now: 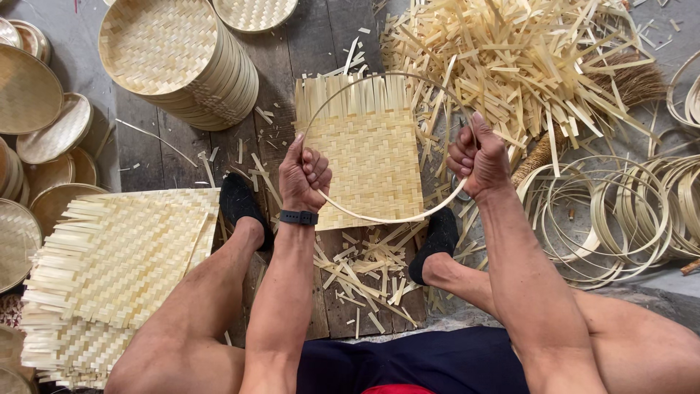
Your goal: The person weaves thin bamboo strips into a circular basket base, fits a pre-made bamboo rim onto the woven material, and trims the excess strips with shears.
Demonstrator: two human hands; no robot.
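Between the knees: a thin bamboo hoop point(379, 218) is held up over a square woven bamboo mat point(370, 162); the mat is laid flat on the plank floor point(292, 51) below, seemingly so that ring and weave can be matched.
Left hand point(305, 177): closed around the hoop's left side, thumb pressed up along the strip; a black wristband point(299, 217) is worn.
Right hand point(477, 162): clenched on the hoop's right side; the hands are kept well apart, which appears to keep the ring spread round.
Hoop position: spanned between both hands, above the mat, not resting on it.
Surroundings: a pile of woven mats point(117, 270) at the left; stacked round trays point(182, 58) beyond; loose bamboo strips point(525, 66) and spare hoops point(620, 211) at the right.
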